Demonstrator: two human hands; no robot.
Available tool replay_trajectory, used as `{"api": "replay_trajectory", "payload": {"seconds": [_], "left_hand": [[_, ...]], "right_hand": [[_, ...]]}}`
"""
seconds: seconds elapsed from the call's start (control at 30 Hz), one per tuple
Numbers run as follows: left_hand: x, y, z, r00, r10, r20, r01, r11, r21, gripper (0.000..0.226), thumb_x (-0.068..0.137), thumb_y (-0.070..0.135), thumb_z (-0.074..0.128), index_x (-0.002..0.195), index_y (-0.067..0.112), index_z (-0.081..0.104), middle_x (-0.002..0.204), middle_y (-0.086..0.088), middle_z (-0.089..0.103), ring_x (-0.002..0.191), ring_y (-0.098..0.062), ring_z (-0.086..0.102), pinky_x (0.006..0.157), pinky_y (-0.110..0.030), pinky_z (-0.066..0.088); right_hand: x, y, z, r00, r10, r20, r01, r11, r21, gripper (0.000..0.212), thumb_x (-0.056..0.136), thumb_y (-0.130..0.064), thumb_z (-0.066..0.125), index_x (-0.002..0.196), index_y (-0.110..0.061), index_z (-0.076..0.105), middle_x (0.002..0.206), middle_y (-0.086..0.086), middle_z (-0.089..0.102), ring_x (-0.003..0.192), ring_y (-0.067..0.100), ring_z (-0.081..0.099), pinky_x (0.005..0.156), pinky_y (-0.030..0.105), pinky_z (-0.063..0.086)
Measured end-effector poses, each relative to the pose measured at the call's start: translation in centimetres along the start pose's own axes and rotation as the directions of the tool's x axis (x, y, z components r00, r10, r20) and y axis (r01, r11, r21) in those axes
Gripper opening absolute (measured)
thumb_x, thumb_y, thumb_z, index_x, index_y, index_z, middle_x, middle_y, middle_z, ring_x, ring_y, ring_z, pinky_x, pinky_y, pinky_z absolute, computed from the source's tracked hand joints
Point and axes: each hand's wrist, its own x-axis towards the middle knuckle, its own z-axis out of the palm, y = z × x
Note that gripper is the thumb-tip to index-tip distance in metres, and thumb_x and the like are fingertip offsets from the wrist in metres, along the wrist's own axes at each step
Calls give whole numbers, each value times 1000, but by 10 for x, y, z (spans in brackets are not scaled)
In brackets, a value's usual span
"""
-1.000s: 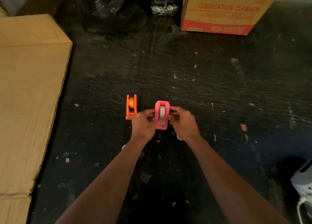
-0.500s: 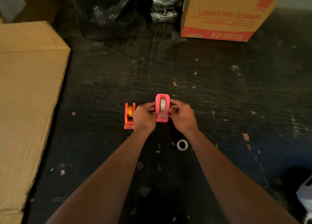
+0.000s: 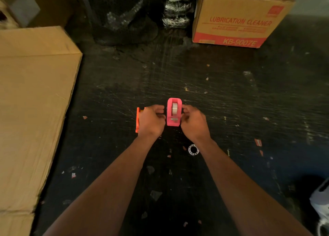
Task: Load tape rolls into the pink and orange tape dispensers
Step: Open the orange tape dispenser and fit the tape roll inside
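The pink tape dispenser (image 3: 174,112) stands at the middle of the dark floor, with a pale tape roll (image 3: 174,108) seated in its slot. My left hand (image 3: 151,120) pinches its left side and my right hand (image 3: 193,122) pinches its right side. The orange tape dispenser (image 3: 137,119) sits just left of my left hand, mostly hidden behind it; its roll is out of sight. A small white plastic ring (image 3: 193,149) lies on the floor close to my right wrist.
A large flat cardboard box (image 3: 33,100) fills the left side. An open carton marked LUBRICATION CLEANER (image 3: 238,22) stands at the back right, with black plastic-wrapped bundles (image 3: 135,17) at the back middle. Paper scraps litter the floor. A white object (image 3: 321,202) sits at the lower right edge.
Both hands stay on the pink dispenser. The view has tilted so the scene sits lower, the white ring has come into sight, and my left hand now covers more of the orange dispenser.
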Motion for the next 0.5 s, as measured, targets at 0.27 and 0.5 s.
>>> {"api": "replay_trajectory", "payload": {"seconds": [0.27,0.5], "left_hand": [[-12,-26,-57,984,39,-172,-29,998,62,26,90,0,69,111,13,75,100,1,75,81,-1,65,62,2,45],[-11,-61,-72,987,-158,-9,158,987,28,41,98,4,60,138,11,63,134,-9,71,126,-22,65,101,-23,46]], "right_hand": [[-23,-47,27,994,-109,16,110,988,-107,39,101,-10,57,140,-14,62,139,12,67,126,27,64,105,42,54],[-28,-60,86,980,9,198,-10,1000,6,37,102,-8,56,138,-11,63,132,12,71,122,25,67,103,37,51]]}}
